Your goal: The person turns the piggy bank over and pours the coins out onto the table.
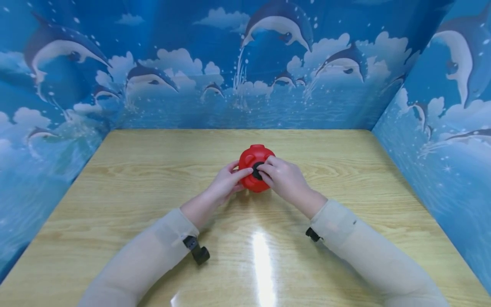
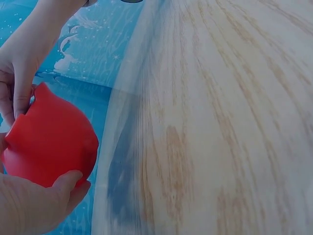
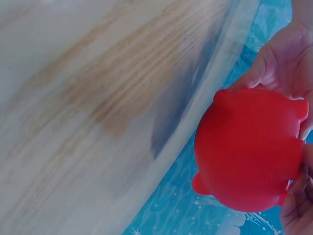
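A glossy red piggy bank (image 1: 256, 150) with stubby feet is held up over the table, its underside with a round black plug (image 1: 255, 171) facing the head camera. My left hand (image 1: 225, 181) grips the bank's left side, the thumb reaching across to the plug. The fingertips of my right hand (image 1: 285, 177) are bent at the plug's right edge and pinch it. From the left wrist, the smooth round side of the bank (image 2: 58, 139) shows between both hands. In the right wrist view the bank (image 3: 247, 149) hides most of the right fingers.
The wooden table (image 1: 153, 170) has a bright glare streak near its front. Blue dolphin-print sheets (image 1: 184, 85) rise behind it and along both sides. Black wrist straps (image 1: 196, 249) sit at both long sleeves.
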A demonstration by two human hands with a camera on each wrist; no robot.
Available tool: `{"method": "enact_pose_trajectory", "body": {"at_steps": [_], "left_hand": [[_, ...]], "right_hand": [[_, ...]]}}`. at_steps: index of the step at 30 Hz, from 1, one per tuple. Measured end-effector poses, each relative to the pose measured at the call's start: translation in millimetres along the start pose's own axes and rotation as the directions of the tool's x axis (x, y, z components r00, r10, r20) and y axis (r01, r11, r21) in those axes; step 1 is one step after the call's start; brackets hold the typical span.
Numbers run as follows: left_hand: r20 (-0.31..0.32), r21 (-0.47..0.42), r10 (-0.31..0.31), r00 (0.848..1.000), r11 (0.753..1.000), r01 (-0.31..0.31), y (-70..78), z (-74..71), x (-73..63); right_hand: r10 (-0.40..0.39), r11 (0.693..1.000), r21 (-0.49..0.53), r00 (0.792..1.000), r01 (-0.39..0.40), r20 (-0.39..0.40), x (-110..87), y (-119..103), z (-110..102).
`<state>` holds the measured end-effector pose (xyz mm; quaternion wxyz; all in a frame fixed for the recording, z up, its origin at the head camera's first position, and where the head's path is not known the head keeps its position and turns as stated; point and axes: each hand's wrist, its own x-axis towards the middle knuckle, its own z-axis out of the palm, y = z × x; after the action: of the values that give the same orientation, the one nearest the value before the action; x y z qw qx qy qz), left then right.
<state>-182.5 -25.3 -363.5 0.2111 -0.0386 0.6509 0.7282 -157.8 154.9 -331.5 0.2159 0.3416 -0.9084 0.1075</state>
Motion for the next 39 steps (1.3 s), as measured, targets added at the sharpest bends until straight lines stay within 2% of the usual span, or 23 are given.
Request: {"method": "enact_pose_trajectory", "body": {"at_steps": [5, 10, 23, 34, 39], "left_hand": [[-0.011, -0.009, -0.003, 1.000, 1.000, 0.003, 0.7, -0.5, -0.6], [0.009, -0.008, 0.015, 1.000, 1.000, -0.015, 1.7, -0.1, -1.0], [0.015, 0.004, 0.016, 1.000, 1.000, -0.016, -0.6, -0.2, -1.3], [0.018, 0.024, 0.027, 0.999, 0.999, -0.028, -2.2, -1.9, -2.9], [0.028, 0.027, 0.024, 0.999, 0.999, -0.025, -1.7, -2.4, -3.5]], "right_hand": [[0.049, 0.999, 0.018, 0.999, -0.049, -0.009, -0.4, -3.2, 0.4], [0.058, 0.998, 0.023, 0.998, -0.057, -0.027, -0.9, -2.8, 1.0], [-0.027, 0.999, 0.022, 0.998, 0.028, -0.048, -1.0, -0.7, 2.1], [-0.054, 0.998, 0.037, 0.998, 0.056, -0.045, -2.2, -0.4, 4.5], [-0.092, 0.994, 0.047, 0.994, 0.094, -0.054, -2.8, 1.2, 4.9]]}}
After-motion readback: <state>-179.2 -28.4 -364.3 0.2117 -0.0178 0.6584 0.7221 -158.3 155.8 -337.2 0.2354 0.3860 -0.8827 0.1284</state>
